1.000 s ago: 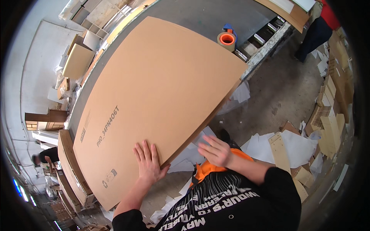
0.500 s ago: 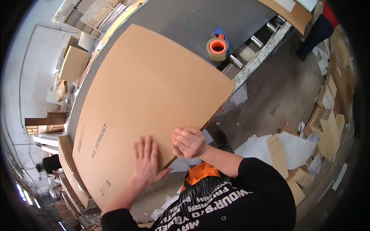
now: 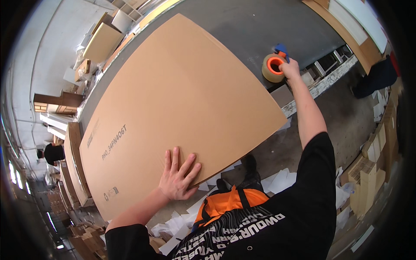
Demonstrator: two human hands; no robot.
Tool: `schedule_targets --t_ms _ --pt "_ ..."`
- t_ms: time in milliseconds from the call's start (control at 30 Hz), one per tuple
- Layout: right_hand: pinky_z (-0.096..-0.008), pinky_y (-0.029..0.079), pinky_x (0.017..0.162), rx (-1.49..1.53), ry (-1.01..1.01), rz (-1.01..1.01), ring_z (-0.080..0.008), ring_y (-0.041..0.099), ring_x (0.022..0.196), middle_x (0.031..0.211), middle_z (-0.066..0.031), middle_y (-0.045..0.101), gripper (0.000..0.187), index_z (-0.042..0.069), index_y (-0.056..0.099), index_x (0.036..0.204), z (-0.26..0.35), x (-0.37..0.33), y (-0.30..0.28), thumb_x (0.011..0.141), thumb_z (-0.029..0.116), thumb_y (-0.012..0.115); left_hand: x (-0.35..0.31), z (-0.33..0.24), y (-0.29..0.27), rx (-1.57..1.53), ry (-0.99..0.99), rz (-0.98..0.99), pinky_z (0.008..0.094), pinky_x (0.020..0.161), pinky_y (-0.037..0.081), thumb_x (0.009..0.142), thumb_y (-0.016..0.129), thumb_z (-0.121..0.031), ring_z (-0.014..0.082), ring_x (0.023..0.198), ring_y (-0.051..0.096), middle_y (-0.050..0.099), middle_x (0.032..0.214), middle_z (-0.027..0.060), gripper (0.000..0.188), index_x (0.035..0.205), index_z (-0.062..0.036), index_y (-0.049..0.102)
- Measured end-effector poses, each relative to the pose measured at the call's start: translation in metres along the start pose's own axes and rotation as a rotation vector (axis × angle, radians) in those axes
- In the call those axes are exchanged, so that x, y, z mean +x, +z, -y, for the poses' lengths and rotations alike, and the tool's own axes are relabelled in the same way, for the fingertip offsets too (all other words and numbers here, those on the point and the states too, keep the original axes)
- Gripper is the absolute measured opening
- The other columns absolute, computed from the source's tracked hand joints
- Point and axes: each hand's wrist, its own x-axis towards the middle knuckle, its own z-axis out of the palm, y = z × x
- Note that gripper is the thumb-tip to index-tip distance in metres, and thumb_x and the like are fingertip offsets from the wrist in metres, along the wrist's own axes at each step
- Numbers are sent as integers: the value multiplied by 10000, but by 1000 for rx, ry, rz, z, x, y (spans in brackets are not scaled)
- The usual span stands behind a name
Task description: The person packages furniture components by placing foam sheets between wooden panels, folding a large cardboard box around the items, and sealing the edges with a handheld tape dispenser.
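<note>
A large flat brown cardboard box [image 3: 186,95] lies on the grey work surface, with dark print along its left side. My left hand [image 3: 177,177] rests flat on the box near its front edge, fingers spread. My right hand [image 3: 290,69] is stretched out past the box's right corner and closed around a tape dispenser [image 3: 282,50]. The dispenser has blue and orange parts and carries a wide roll of tape [image 3: 271,76] with an orange core. The fingers of that hand are partly hidden by the roll.
Metal rollers [image 3: 320,68] line the right edge of the grey surface [image 3: 242,21]. More boards [image 3: 346,26] lie at its far right, near a person in dark trousers [image 3: 375,80]. Another person in black [image 3: 54,153] is at far left. Cardboard and paper scraps [image 3: 281,181] litter the floor.
My right hand has left the box's front edge and reached out to the tape dispenser, closing on it. My left hand stays on the box, fingers now spread wider. The view has shifted.
</note>
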Motion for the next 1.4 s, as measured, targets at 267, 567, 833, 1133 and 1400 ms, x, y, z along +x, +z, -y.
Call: schedule_targets --t_ms 267,567,833,1133,1400 --pt "-348 542 860 753 -257 -264 -198 627 1096 1304 -113 611 699 50 448 1466 79 -248 -98 777 -19 548 -14 -2 -2 19 -27 2 716 1174 87 669 752 -384 600 1450 159 373 1588 76 897 1502 -269 441" --pt "-442 542 840 -900 -804 146 -393 676 953 1123 -224 678 436 92 725 1139 256 -392 73 736 227 630 -24 -10 20 13 -17 -332 581 1195 259 847 691 -287 500 1426 324 508 1503 -21 632 1455 -224 526" --pt "-466 586 742 -1461 -660 575 -385 712 816 978 -216 661 363 143 732 1055 177 -451 51 742 319 674 -41 0 37 8 -11 -341 507 1224 262 835 687 -255 437 1425 363 506 1501 -56 631 1447 -224 536" --pt "-430 580 790 -1416 -672 739 -314 707 922 917 -179 724 309 69 765 854 57 -455 120 654 282 663 -33 -6 30 62 2 -374 495 1231 242 801 716 -279 401 1450 339 470 1530 -16 698 1461 -191 508" --pt "-439 561 772 -1026 -928 259 -363 688 868 1026 -145 678 361 184 742 1085 250 -460 84 730 217 687 -52 -6 38 104 -270 -251 509 1235 205 751 763 -374 415 1476 283 341 1577 216 938 1494 41 369"
